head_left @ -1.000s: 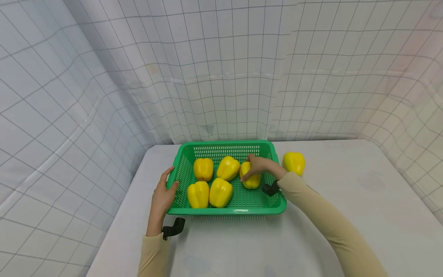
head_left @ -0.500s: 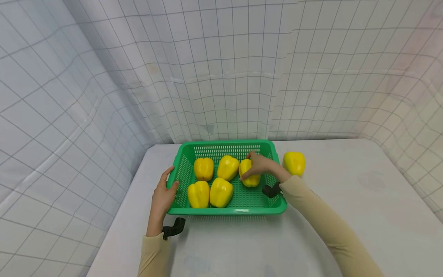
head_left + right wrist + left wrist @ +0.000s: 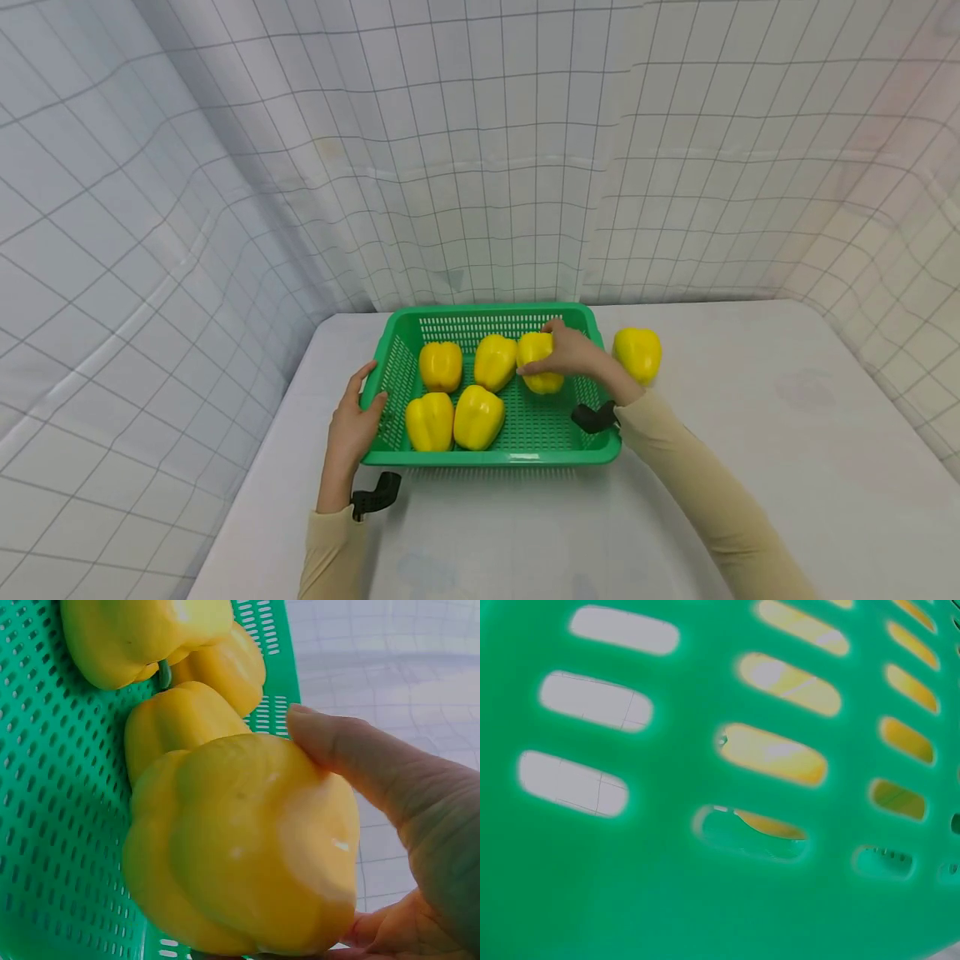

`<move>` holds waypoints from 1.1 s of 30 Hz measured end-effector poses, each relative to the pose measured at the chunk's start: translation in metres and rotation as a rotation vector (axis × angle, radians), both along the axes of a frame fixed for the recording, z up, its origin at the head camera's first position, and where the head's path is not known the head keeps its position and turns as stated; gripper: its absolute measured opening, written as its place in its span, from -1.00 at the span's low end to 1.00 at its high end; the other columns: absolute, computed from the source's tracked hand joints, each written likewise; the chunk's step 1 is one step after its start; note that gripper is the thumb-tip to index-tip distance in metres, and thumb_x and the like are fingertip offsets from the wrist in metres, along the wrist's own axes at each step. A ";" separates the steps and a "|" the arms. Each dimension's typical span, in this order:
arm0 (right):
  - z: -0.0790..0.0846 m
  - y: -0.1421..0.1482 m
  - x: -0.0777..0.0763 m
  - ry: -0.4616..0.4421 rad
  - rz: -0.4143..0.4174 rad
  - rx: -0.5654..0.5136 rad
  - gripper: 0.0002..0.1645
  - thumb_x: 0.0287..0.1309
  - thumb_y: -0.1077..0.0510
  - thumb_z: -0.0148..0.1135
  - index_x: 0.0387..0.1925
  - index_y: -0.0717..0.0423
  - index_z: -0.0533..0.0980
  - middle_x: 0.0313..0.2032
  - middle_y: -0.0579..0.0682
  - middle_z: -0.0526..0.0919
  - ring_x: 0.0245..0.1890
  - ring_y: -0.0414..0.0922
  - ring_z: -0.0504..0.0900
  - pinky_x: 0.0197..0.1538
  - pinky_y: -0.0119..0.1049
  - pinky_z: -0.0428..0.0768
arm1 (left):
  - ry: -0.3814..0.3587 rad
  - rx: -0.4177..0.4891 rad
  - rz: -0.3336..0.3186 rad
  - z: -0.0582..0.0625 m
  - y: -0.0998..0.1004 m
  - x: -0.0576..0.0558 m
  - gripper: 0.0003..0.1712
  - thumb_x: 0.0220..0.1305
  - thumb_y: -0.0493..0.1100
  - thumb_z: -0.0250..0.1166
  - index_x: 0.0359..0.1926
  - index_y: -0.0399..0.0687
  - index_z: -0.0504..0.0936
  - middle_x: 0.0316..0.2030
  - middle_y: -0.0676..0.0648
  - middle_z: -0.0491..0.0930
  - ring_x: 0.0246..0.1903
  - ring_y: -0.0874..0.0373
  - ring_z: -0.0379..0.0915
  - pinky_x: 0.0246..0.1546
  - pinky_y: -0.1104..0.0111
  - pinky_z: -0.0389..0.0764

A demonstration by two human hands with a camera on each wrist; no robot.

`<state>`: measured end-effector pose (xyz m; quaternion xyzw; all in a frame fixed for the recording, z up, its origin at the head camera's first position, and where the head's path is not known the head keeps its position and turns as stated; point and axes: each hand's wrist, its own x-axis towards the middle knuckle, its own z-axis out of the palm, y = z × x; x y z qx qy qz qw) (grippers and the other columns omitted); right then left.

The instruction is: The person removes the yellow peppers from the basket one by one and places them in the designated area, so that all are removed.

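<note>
My left hand grips the left rim of a green slotted plastic basket, thumb over the edge and fingers along the outside. The left wrist view is filled by the basket's wall, with yellow showing through its slots. Inside the basket's right half, my right hand holds a yellow bell pepper between thumb and fingers. Right beside it is another yellow bell pepper in the back row. Also in the basket are a back-left pepper and two front peppers, one left of the other.
One more yellow bell pepper lies on the white table, outside the basket's right wall. A white grid-patterned curtain hangs behind the table and along both sides.
My right hand has moved slightly toward the back of the basket with its bell pepper. The neighbouring back-row pepper has tilted a little. My left hand stays on the rim.
</note>
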<state>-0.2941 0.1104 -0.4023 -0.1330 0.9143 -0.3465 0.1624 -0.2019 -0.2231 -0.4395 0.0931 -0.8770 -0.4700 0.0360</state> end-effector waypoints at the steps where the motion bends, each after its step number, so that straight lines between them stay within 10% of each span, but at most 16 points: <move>1: 0.000 0.001 0.000 0.003 -0.003 -0.002 0.09 -0.08 -0.23 0.42 0.26 0.34 0.14 0.04 0.27 0.46 -0.11 0.05 0.48 -0.05 -0.09 0.48 | 0.001 -0.002 -0.001 0.000 0.000 0.000 -0.39 0.43 -0.12 0.05 0.44 0.13 0.14 0.04 -0.38 0.47 -0.32 -0.11 0.51 -0.49 0.27 0.48; 15: 0.000 0.012 0.008 0.153 -0.036 -0.179 -0.08 0.01 -0.23 0.34 0.17 0.32 0.25 -0.14 0.16 0.50 -0.28 0.01 0.50 -0.28 -0.19 0.52 | 0.016 -0.010 -0.001 -0.001 0.000 -0.001 -0.40 0.43 -0.12 0.05 0.43 0.12 0.15 -0.02 -0.37 0.50 -0.36 -0.08 0.50 -0.51 0.28 0.47; 33: 0.017 0.033 0.023 0.217 -0.280 -0.378 0.04 -0.07 -0.25 0.42 0.29 0.15 0.15 0.05 0.19 0.44 -0.07 0.07 0.48 -0.11 -0.09 0.51 | 0.007 -0.007 -0.001 -0.001 0.000 0.000 -0.40 0.43 -0.11 0.04 0.44 0.13 0.14 0.02 -0.37 0.49 -0.32 -0.10 0.50 -0.49 0.28 0.46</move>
